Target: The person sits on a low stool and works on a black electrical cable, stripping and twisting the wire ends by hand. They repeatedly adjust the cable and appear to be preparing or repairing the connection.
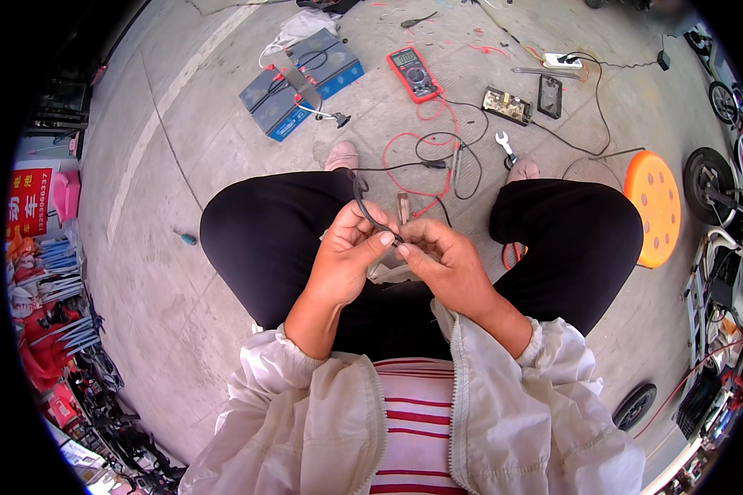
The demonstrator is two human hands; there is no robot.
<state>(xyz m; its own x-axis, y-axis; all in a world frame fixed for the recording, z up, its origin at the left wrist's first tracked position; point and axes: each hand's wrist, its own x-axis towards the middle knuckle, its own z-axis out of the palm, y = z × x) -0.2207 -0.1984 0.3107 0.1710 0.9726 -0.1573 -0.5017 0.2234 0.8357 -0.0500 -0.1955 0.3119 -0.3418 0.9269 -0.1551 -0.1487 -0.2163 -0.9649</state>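
Note:
Both hands meet in front of my lap over a black cable. My left hand is closed on it, thumb and fingers pinching near its end. Fingertips of my right hand pinch at that same cable end, touching the left thumb. What exactly lies between the fingertips is too small to make out. From there the cable loops up past the left fingers. Just beyond my right hand, a tool with a brownish handle points upward; its lower part is hidden.
Ahead on the floor lie a blue battery pack, a red multimeter with tangled leads, an opened circuit box, a wrench and a white power strip. An orange stool stands at the right, near wheels.

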